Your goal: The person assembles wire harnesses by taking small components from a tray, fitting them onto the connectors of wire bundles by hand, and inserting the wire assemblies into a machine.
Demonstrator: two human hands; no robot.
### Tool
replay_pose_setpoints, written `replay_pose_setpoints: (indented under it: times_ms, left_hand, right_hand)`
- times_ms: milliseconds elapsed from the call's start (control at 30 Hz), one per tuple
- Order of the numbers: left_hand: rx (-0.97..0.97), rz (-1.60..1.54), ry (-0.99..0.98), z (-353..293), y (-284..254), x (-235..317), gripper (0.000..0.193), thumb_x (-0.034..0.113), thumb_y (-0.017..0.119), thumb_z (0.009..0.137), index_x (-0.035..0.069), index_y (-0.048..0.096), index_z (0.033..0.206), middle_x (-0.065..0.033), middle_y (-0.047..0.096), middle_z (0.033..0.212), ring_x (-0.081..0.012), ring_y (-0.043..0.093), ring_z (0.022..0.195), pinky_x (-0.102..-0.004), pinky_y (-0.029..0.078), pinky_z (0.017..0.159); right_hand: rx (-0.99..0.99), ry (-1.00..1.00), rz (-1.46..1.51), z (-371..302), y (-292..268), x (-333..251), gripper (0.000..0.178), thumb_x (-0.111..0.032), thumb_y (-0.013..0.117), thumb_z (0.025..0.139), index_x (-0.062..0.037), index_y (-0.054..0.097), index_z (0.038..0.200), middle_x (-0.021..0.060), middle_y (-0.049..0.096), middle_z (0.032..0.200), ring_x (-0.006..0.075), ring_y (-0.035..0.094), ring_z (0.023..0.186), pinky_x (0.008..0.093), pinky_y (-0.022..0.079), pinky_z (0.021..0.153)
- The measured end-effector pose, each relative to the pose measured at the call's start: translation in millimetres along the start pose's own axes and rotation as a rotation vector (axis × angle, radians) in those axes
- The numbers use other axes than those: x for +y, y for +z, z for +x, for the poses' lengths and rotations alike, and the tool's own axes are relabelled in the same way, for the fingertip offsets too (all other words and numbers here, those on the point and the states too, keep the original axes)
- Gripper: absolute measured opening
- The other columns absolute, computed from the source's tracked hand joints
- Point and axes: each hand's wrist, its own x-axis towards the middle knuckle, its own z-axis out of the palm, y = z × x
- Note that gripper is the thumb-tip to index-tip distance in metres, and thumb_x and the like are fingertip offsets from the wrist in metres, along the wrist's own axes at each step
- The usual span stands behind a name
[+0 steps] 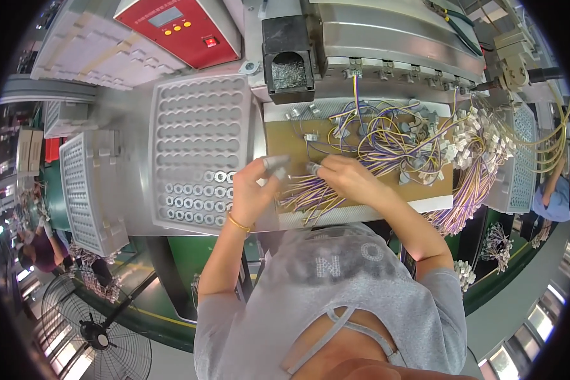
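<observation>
My left hand (pixel 252 190) is raised over the front of a brown board (pixel 285 142), its grey-capped fingertips pinching a small metal part. My right hand (pixel 345 177) sits just to its right, fingers closed on a small connector at the end of thin purple and yellow wires (pixel 304 196). A big tangle of the same wires with white connectors (pixel 399 136) covers the board's right half. To the left lies a grey moulded tray (pixel 196 114) whose lower rows hold round metal rings (pixel 196 190). A gold bracelet is on my left wrist.
A black hopper with small metal bits (pixel 288 66) stands behind the board, next to a red control box (pixel 183 25). Another grey tray (pixel 85 190) lies far left. A floor fan (pixel 101 329) stands at lower left. Other people work at the left and right edges.
</observation>
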Motion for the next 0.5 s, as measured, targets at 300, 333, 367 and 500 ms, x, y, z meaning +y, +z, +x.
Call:
replay_pose_setpoints:
  times_ms: [300,333,367,500]
  left_hand:
    - [0.051,0.483,0.334,-11.6,6.1,28.9,0.024,0.005,0.068,0.065,0.006,0.065,0.089,-0.0104,0.059,0.068,-0.0174,0.056,0.06,-0.0251,0.046,0.06]
    - [0.124,0.499,0.501,-8.9,10.0,29.8,0.038,-0.006,0.058,0.058,0.009,0.064,0.092,-0.0098,0.058,0.069,-0.0236,0.05,0.055,-0.0312,0.042,0.051]
    - [0.13,0.505,0.505,-5.2,10.2,30.0,0.038,-0.006,0.058,0.058,0.009,0.064,0.092,-0.0098,0.058,0.069,-0.0236,0.05,0.055,-0.0312,0.042,0.051]
    - [0.278,0.603,0.337,-0.6,-12.3,19.4,0.036,0.003,0.062,0.063,0.002,0.056,0.098,-0.0144,0.057,0.083,-0.0285,0.054,0.076,-0.0374,0.044,0.068]
  right_hand:
    - [0.175,0.076,0.361,11.3,-27.5,-15.4,0.012,0.0,0.059,0.067,0.0018,0.049,0.074,0.0115,0.048,0.069,0.0255,0.05,0.058,0.0332,0.041,0.052]
    - [0.192,0.059,0.388,13.6,-26.5,-18.3,0.011,0.0,0.058,0.067,0.0022,0.05,0.074,0.01,0.046,0.065,0.0209,0.048,0.053,0.0309,0.04,0.047]
    - [0.194,0.049,0.387,17.2,-30.4,-21.9,0.011,0.0,0.058,0.067,0.0022,0.05,0.074,0.01,0.046,0.065,0.0209,0.048,0.053,0.0309,0.04,0.047]
    - [0.341,0.229,0.371,17.7,-47.9,-19.3,0.012,-0.001,0.058,0.068,0.0018,0.055,0.079,0.0074,0.049,0.063,0.0112,0.048,0.051,0.0259,0.038,0.043]
